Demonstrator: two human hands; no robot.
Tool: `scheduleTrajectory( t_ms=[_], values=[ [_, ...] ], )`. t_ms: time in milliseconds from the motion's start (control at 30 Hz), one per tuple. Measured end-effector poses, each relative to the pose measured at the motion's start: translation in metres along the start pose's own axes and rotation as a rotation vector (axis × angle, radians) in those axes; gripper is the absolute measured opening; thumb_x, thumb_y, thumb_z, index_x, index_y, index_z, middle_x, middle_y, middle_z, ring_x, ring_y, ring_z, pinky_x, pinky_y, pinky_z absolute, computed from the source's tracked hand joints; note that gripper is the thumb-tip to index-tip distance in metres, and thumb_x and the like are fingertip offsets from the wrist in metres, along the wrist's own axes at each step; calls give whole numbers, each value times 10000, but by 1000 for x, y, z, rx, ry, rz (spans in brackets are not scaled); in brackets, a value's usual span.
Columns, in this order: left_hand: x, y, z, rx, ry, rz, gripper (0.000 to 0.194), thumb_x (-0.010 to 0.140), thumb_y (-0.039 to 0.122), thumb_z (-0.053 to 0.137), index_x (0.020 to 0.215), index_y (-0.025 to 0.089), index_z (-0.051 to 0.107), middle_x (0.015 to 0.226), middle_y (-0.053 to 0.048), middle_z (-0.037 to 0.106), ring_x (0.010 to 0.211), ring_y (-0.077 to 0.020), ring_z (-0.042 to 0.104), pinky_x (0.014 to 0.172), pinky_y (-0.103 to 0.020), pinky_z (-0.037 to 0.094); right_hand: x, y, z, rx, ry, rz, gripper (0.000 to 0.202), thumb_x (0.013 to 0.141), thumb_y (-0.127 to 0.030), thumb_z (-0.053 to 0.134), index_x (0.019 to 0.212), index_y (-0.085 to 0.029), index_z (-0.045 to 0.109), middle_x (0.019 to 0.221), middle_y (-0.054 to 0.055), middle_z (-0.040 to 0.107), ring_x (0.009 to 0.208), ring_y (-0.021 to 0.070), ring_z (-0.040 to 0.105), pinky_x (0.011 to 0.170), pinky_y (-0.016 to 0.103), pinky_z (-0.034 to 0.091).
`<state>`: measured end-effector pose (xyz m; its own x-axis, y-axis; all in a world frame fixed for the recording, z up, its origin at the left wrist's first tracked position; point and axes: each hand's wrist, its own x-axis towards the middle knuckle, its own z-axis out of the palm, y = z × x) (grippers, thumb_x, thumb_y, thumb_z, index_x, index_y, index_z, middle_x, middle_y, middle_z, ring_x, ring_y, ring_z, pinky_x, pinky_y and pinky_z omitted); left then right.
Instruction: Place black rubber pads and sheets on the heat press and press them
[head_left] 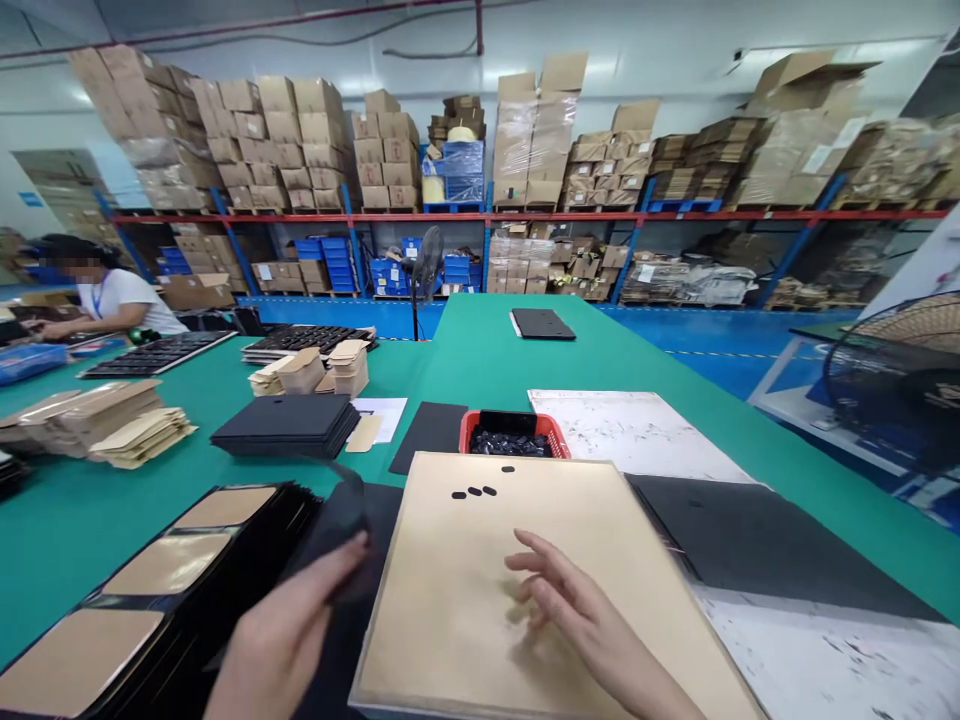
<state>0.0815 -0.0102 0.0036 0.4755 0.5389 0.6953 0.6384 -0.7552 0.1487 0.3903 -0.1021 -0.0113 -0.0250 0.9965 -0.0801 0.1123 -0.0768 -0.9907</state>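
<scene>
My left hand (289,625) pinches the edge of a thin black sheet (352,495), which is smeared by motion, so its full shape is unclear. It hovers between a stack of black panels with tan rectangles (169,565) and a beige board (442,600). Over the board is my right hand (566,605), fingers loosely spread and holding nothing. Several small black oval pieces (475,491) lie near the board's far edge. Just beyond stands a red basket (556,436) with many small black pieces in it.
Large black sheets (780,540) lie to the right, partly over a stained white board (637,425). A stack of black boards (285,425) and bundles of tan cards (142,437) are on the left. A person (124,295) works at far left; a fan (900,390) stands right.
</scene>
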Motion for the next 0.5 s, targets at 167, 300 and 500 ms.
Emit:
scheduleTrajectory(
  t_ms=[167,300,500],
  values=[
    [-15,47,52,-71,-286,404,462,863,127,403,1290,278,494,1197,18,636,1073,-119,610,890,-160,493,-2,1,11,5,24,81,748,878,-632,347,1489,-294,81,1280,114,507,1113,226,534,884,382,476],
    [-24,57,63,-167,-471,360,435,853,413,562,1274,319,507,1254,-2,594,1121,-186,585,898,-253,517,2,13,5,-252,209,-20,632,844,-524,479,1412,-268,373,1370,66,463,1275,223,401,1070,384,305],
    [-21,1,4,-9,-448,-282,298,913,377,435,1143,303,610,1212,11,629,1119,-177,580,970,-294,464,4,23,-10,-385,253,-2,461,797,-532,494,1090,-229,683,1185,61,630,1106,251,578,949,328,461]
  ],
)
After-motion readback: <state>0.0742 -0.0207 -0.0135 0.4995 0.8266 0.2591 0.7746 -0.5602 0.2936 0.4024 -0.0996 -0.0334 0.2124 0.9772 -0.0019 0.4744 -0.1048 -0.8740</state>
